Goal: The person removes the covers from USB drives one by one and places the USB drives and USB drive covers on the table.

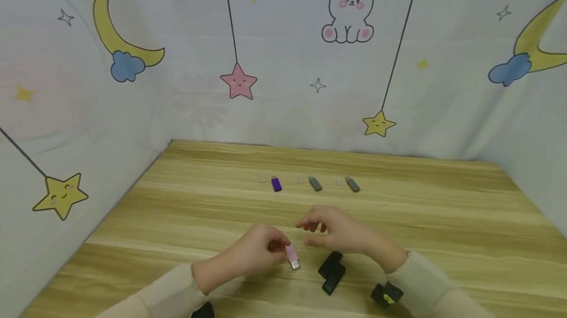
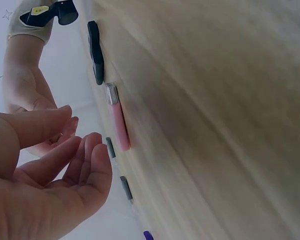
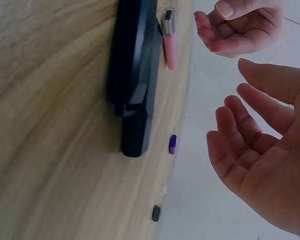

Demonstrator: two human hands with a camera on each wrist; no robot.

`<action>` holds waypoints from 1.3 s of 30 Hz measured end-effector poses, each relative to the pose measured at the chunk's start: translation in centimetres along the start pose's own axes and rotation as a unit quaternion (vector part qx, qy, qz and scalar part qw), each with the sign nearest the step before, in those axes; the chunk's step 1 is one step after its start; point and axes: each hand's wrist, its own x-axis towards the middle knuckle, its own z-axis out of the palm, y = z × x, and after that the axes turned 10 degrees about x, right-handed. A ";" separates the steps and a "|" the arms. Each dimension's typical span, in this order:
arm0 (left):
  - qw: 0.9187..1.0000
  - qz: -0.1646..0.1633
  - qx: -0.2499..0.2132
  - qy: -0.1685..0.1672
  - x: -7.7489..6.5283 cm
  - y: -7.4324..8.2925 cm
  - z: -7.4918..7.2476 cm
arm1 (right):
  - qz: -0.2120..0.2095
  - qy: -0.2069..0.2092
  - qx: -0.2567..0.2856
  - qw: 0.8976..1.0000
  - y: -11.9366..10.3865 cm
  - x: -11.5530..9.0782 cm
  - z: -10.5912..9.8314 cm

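A pink USB stick (image 1: 292,254) with a bare metal plug lies on the wooden table. My left hand (image 1: 262,250) hovers just beside it with loosely bent fingers. In the left wrist view, a gap shows between the thumb and fingertips, and the pink stick (image 2: 119,122) lies apart from them. To the right, my right hand (image 1: 338,229) is held above the table, thumb and fingers spread and holding nothing. A black stepped object (image 1: 332,272), its kind unclear, lies below the right hand. The right wrist view shows this black object (image 3: 135,85) close up.
Farther back lie a purple USB stick (image 1: 276,183) and two grey ones, a left one (image 1: 315,183) and a right one (image 1: 352,184). Small clear pieces, like caps, lie left of each. A printed cloth (image 1: 283,121) hangs behind the table.
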 end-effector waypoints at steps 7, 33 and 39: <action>0.999 -0.035 -0.016 -0.009 -0.5 0.1 0.6 | 0.012 -0.027 -0.001 1.000 0.3 0.6 0.6; 0.999 -0.041 -0.002 -0.035 -0.1 0.2 1.1 | 0.001 -0.109 -0.083 0.991 0.9 2.4 2.0; 0.998 -0.042 -0.006 -0.038 0.0 0.2 1.0 | 0.001 -0.121 -0.091 0.989 0.9 2.5 2.1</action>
